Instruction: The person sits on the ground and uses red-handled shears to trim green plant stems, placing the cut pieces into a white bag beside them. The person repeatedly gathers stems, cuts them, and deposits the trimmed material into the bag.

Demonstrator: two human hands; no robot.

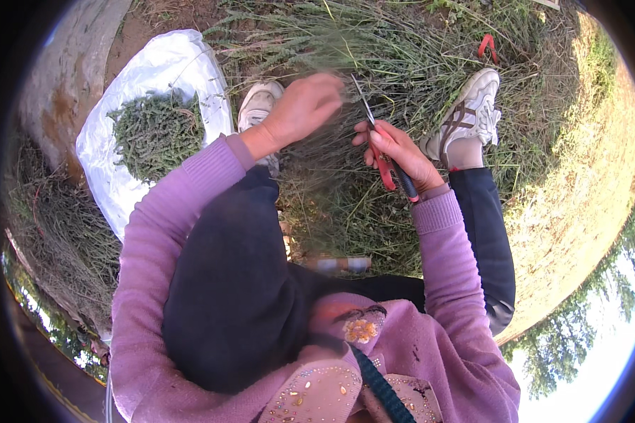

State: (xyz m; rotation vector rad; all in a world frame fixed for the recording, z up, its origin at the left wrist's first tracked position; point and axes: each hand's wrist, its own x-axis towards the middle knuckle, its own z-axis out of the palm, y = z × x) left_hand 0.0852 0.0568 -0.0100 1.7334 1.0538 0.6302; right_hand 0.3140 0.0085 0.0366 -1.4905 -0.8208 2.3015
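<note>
A low grey-green shrub of thin stalks (374,77) spreads over the dry ground ahead of the crouching person, between two white sneakers, the left (257,106) and the right (473,113). To the person's left a white plastic sheet (155,67) lies on the soil with a heap of cut sprigs (155,134) piled on it. The left hand (303,106) is closed around a gathered tuft of stalks at the shrub's near edge, somewhat motion-blurred. The right hand (398,151) grips red-handled shears (381,151), fingers wrapped round the handles, the narrow blades pointing up toward the tuft just beside the left hand. A second red-handled tool (487,46) lies in the stalks beyond the right sneaker.
</note>
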